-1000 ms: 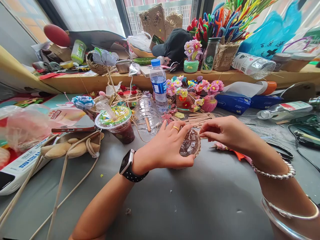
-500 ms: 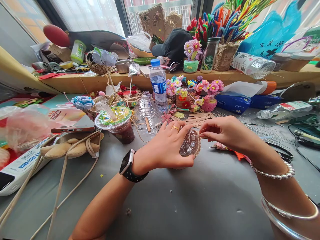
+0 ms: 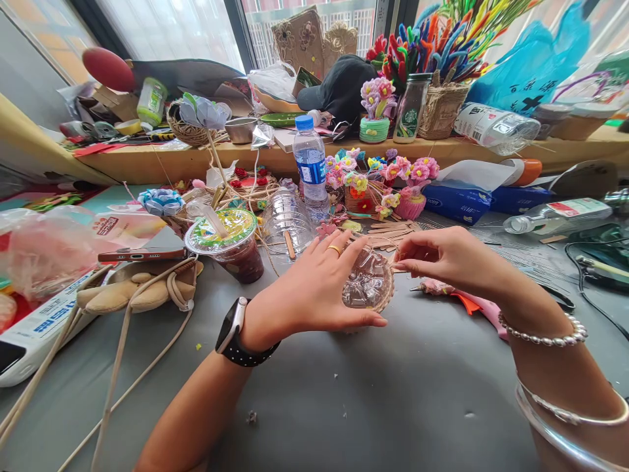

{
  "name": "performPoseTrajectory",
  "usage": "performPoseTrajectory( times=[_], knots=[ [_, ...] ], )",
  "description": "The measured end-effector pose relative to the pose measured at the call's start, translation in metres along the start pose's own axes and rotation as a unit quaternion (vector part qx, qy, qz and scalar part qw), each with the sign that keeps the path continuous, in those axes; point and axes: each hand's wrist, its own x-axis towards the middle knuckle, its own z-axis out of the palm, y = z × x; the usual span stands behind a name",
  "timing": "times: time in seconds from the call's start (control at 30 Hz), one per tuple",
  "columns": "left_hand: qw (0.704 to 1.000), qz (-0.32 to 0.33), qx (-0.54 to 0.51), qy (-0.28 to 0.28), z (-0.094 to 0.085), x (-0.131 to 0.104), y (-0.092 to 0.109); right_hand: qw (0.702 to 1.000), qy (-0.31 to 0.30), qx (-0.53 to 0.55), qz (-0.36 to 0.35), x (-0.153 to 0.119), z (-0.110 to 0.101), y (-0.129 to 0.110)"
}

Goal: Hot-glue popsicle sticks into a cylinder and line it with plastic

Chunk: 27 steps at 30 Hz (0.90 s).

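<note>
Since the earlier frame, the left hand (image 3: 312, 282) has shifted leftward, fingers spread loose, baring more of the clear bottle base (image 3: 369, 285), which sits on the grey tabletop (image 3: 383, 406) between the hands; left contact unclear. Right hand (image 3: 449, 259): thumb and forefinger pinched at the rim, apparently on twine (image 3: 390, 292). Risk: a tug without firm left support could skid or turn the base. Surface smooth, scrap-specked; cluttered wooden windowsill (image 3: 275, 156) behind, bright windows (image 3: 171, 33) above.

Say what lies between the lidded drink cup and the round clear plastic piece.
In the head view, the person's left hand, with a clear ribbed plastic container just beyond it, lies between the cup and the piece.
</note>
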Motion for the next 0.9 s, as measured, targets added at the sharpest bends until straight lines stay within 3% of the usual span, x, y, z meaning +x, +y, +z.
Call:
performPoseTrajectory(
  times=[0.17, 0.43, 0.67, 0.9],
  knots=[
    [1.0, -0.006, -0.007, -0.007, -0.001, 0.002, 0.001, 1.0, -0.016, 0.002, 0.01, -0.002, -0.003, -0.002],
    [0.992, 0.085, -0.082, -0.051, -0.008, 0.004, -0.017, 0.993, -0.114, 0.034, 0.018, -0.007, -0.011, -0.003],
    [0.997, 0.018, -0.063, -0.043, -0.006, -0.005, -0.014, 0.988, -0.122, 0.086, 0.043, -0.007, -0.011, -0.003],
    [0.99, 0.08, -0.092, -0.074, -0.015, 0.001, -0.033, 0.98, -0.143, 0.112, 0.078, -0.007, -0.007, -0.005]
  ],
)
